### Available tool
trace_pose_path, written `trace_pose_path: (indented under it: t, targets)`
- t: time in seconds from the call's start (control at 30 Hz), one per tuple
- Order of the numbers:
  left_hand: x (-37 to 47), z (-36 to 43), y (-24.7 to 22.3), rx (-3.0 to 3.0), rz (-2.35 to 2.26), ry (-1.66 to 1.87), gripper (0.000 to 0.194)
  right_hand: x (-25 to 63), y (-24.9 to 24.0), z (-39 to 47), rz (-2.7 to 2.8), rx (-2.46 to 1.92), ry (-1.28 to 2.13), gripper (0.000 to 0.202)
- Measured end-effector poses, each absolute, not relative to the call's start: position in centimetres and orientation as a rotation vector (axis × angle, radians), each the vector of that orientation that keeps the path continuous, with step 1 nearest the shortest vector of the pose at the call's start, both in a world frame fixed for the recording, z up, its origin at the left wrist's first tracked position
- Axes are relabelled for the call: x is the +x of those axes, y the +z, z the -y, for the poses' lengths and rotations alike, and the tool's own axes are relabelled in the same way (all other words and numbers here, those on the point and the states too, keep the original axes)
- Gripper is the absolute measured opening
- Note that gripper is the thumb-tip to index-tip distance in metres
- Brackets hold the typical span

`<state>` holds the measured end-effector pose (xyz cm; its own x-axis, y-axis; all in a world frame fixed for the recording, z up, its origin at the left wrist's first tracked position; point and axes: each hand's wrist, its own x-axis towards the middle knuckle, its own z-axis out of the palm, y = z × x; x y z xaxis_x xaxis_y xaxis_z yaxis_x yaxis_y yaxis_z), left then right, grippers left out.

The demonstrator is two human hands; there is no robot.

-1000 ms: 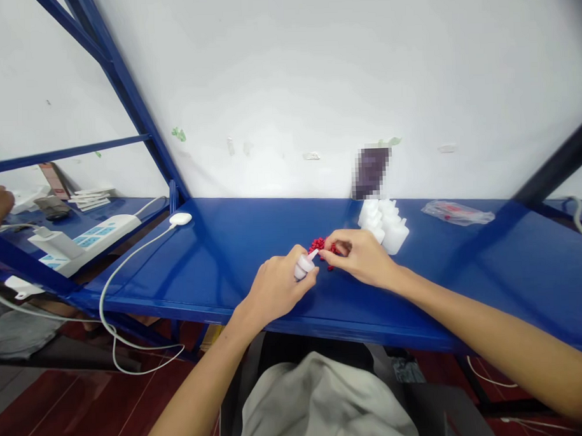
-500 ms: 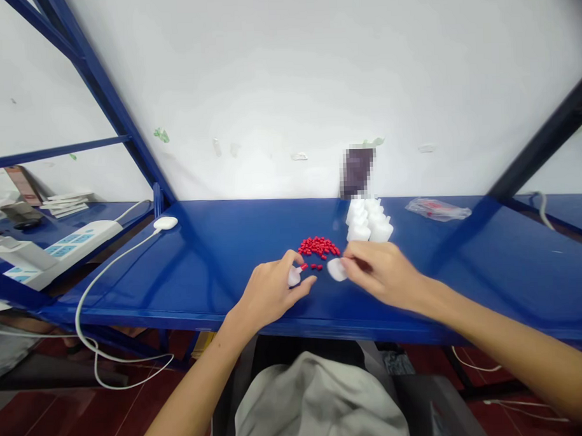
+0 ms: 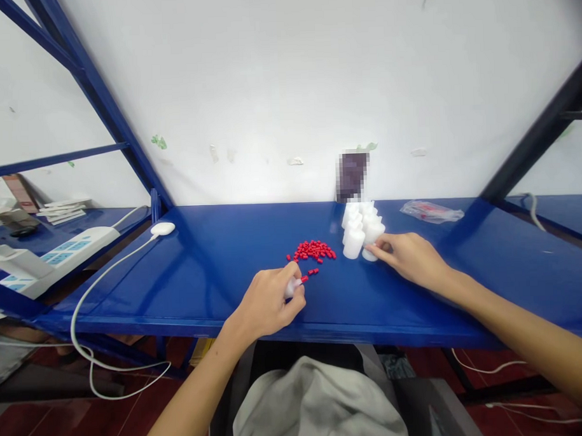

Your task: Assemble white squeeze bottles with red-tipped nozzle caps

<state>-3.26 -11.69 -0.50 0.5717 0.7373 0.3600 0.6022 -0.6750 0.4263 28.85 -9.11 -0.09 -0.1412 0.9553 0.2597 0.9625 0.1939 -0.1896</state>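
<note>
Fingers of my left hand (image 3: 277, 298) are wrapped round a small white bottle (image 3: 290, 288), tilted, with a red cap (image 3: 304, 279) at its tip. My right hand (image 3: 407, 255) pinches another white bottle (image 3: 369, 254) at the near end of the grouped white bottles (image 3: 353, 240), which stand in rows on the blue table (image 3: 215, 246). Between the hands, a pile of small red caps (image 3: 314, 249) lies on the table, with a few loose caps (image 3: 313, 271) nearer me.
A clear plastic bag (image 3: 431, 211) with something red lies at the back right. A white charger puck (image 3: 162, 229) with a cable and a power strip (image 3: 58, 255) are on the left. Blue posts flank the table.
My right hand has moved right and away from me, carrying the white bottle to the grouped bottles. My left hand's fingers have closed further round its bottle, slightly nearer me.
</note>
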Motion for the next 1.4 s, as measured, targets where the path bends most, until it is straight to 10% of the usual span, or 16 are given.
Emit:
trace_pose_path:
  t: [0.77, 1.0, 1.4]
  targets:
    - [-1.7, 12.5, -1.7, 2.870, -1.140, 0.929, 0.008, 18.4, 0.5, 10.5, 2.317, -0.825, 0.672, 0.041]
    - [-2.2, 12.6, -1.0, 2.567, -1.291, 0.855, 0.007, 18.8, 0.3, 9.5, 2.589, -1.299, 0.010, 0.017]
    - [-2.1, 12.6, -1.0, 2.638, -1.080, 0.697, 0.012, 17.8, 0.7, 13.0, 2.542, -0.960, 0.137, 0.033]
